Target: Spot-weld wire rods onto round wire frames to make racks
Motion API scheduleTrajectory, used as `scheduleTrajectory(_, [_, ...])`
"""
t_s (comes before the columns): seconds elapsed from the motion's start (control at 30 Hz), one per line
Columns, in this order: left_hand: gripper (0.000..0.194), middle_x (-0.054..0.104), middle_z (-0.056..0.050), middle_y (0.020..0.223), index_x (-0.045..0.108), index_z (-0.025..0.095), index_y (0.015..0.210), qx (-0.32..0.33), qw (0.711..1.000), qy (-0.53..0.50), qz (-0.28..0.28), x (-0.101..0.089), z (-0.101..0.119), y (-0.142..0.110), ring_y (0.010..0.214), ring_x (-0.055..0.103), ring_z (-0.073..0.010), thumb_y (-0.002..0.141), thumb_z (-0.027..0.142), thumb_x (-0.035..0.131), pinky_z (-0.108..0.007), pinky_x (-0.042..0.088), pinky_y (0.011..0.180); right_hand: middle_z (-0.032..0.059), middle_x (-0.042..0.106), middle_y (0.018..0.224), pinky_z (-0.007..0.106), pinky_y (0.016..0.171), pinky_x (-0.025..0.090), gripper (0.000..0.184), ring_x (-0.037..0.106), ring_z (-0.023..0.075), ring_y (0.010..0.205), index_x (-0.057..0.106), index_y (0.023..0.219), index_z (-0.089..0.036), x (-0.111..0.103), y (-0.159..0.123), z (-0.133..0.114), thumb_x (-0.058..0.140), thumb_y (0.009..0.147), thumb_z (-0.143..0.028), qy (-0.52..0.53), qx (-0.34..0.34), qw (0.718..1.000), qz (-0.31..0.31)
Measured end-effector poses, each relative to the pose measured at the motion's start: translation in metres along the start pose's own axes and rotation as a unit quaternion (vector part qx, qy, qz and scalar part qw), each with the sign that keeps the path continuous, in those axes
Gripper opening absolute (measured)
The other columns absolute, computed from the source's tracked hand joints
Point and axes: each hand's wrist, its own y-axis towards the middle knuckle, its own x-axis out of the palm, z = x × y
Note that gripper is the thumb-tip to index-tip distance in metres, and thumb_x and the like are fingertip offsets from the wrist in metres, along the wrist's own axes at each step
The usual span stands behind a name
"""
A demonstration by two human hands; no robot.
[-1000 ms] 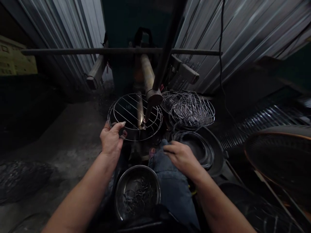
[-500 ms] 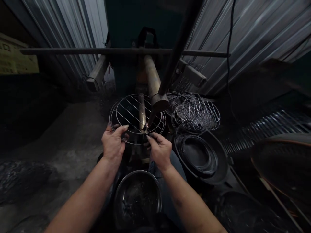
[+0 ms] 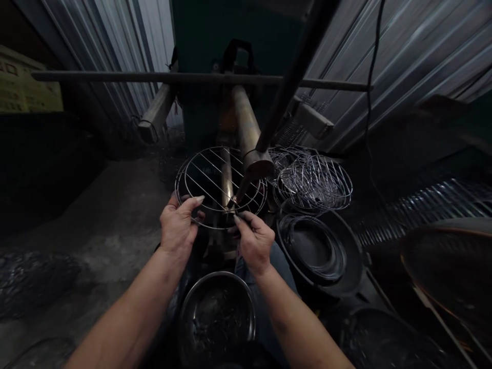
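I record dim light, heavy shadow at 9 o'clock, and corrugated metal sheeting bowed toward the frame's edges.

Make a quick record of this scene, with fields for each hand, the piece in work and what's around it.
left hand: the left hand grips the edge of the piece
right hand: the right hand is at the piece's near edge; any grip is hard to tell
piece: round wire rack, held flat with parallel cross wires
above piece: tapered tip of a spot welder arm
right of piece: stacked wire racks; wire rings in a black pan
below hands: steel bowl holding wire bits
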Motion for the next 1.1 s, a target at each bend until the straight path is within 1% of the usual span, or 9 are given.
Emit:
scheduleTrajectory(0.17, [0.04, 0.054, 0.004, 0.065, 0.055, 0.016, 0.073, -0.007, 1.0, -0.003, 0.011, 0.008, 0.0, 0.009, 0.053, 0.051, -0.0102, 0.043, 0.012, 0.08, -0.022, 0.04, 0.042, -0.0006, 0.065, 0.063, 0.023, 0.052, 0.05, 0.019, 0.06, 0.0132, 0.052, 0.07, 0.08, -0.016, 0.002, 0.009, -0.011, 0.067, 0.077, -0.035, 0.013, 0.011, 1.0, -0.001])
scheduleTrajectory(0.37, [0.036, 0.055, 0.002, 0.06, 0.053, 0.015, 0.067, -0.012, 0.999, 0.01, 0.037, 0.014, 0.0, 0.016, 0.051, 0.051, -0.0116, 0.042, 0.011, 0.079, -0.023, 0.04, 0.039, -0.0015, 0.064, 0.062, 0.022, 0.047, 0.049, 0.017, 0.058, 0.012, 0.048, 0.069, 0.075, -0.016, 0.009, 0.018, -0.02, 0.068, 0.071, -0.033, 0.055, 0.044, 0.998, 0.003])
scheduleTrajectory(0.47, [0.036, 0.055, 0.003, 0.06, 0.053, 0.015, 0.068, -0.012, 0.999, 0.012, 0.035, 0.015, -0.001, 0.017, 0.051, 0.05, -0.0114, 0.042, 0.013, 0.079, -0.022, 0.039, 0.038, -0.0017, 0.064, 0.062, 0.022, 0.047, 0.048, 0.018, 0.058, 0.0119, 0.047, 0.068, 0.075, -0.016, 0.007, 0.018, -0.019, 0.068, 0.072, -0.034, 0.06, 0.051, 0.997, 0.001])
scheduleTrajectory(0.53, [0.037, 0.055, 0.003, 0.06, 0.053, 0.015, 0.069, -0.007, 0.999, 0.013, 0.034, 0.016, -0.002, 0.018, 0.051, 0.05, -0.0115, 0.042, 0.013, 0.079, -0.022, 0.038, 0.038, -0.0009, 0.065, 0.064, 0.022, 0.049, 0.048, 0.021, 0.059, 0.0127, 0.05, 0.069, 0.079, -0.016, 0.002, 0.017, -0.015, 0.068, 0.074, -0.037, 0.04, 0.05, 0.998, -0.015])
scheduleTrajectory(0.63, [0.035, 0.056, 0.002, 0.06, 0.052, 0.015, 0.067, -0.008, 0.999, 0.018, 0.043, 0.016, -0.002, 0.019, 0.05, 0.05, -0.0118, 0.042, 0.013, 0.078, -0.022, 0.038, 0.037, 0.001, 0.068, 0.07, 0.023, 0.053, 0.05, 0.024, 0.062, 0.0145, 0.058, 0.071, 0.086, -0.017, -0.008, 0.013, -0.006, 0.067, 0.077, -0.039, -0.037, 0.022, 0.998, -0.036])
scheduleTrajectory(0.7, [0.036, 0.057, 0.001, 0.06, 0.052, 0.016, 0.067, -0.011, 0.999, 0.017, 0.045, 0.016, -0.002, 0.02, 0.05, 0.051, -0.0124, 0.042, 0.012, 0.077, -0.022, 0.038, 0.037, 0.0015, 0.068, 0.071, 0.024, 0.055, 0.05, 0.025, 0.063, 0.0154, 0.061, 0.072, 0.089, -0.018, -0.012, 0.011, 0.0, 0.067, 0.078, -0.04, -0.081, -0.002, 0.996, -0.028])
scheduleTrajectory(0.77, [0.038, 0.057, 0.001, 0.06, 0.051, 0.017, 0.068, -0.013, 0.999, 0.015, 0.044, 0.015, -0.002, 0.021, 0.05, 0.051, -0.0129, 0.041, 0.013, 0.078, -0.023, 0.039, 0.037, 0.0009, 0.067, 0.068, 0.024, 0.056, 0.051, 0.027, 0.062, 0.0155, 0.06, 0.072, 0.091, -0.017, -0.013, 0.009, 0.005, 0.066, 0.078, -0.041, -0.089, -0.007, 0.996, -0.018])
scheduleTrajectory(1.0, [0.04, 0.054, 0.003, 0.058, 0.051, 0.017, 0.07, -0.011, 0.999, 0.013, 0.036, 0.015, -0.005, 0.022, 0.046, 0.048, -0.0115, 0.041, 0.013, 0.077, -0.023, 0.037, 0.037, -0.0007, 0.065, 0.066, 0.023, 0.046, 0.048, 0.028, 0.059, 0.0132, 0.048, 0.07, 0.086, -0.015, -0.003, 0.007, 0.001, 0.07, 0.071, -0.04, 0.021, 0.08, 0.996, -0.011])
scheduleTrajectory(1.1, [0.04, 0.055, 0.003, 0.059, 0.052, 0.017, 0.072, -0.01, 0.999, 0.018, 0.034, 0.014, -0.004, 0.02, 0.046, 0.048, -0.0112, 0.042, 0.014, 0.078, -0.022, 0.036, 0.037, -0.001, 0.064, 0.066, 0.023, 0.044, 0.048, 0.027, 0.057, 0.0124, 0.046, 0.069, 0.08, -0.015, 0.004, 0.005, -0.004, 0.072, 0.066, -0.039, 0.054, 0.089, 0.995, 0.002])
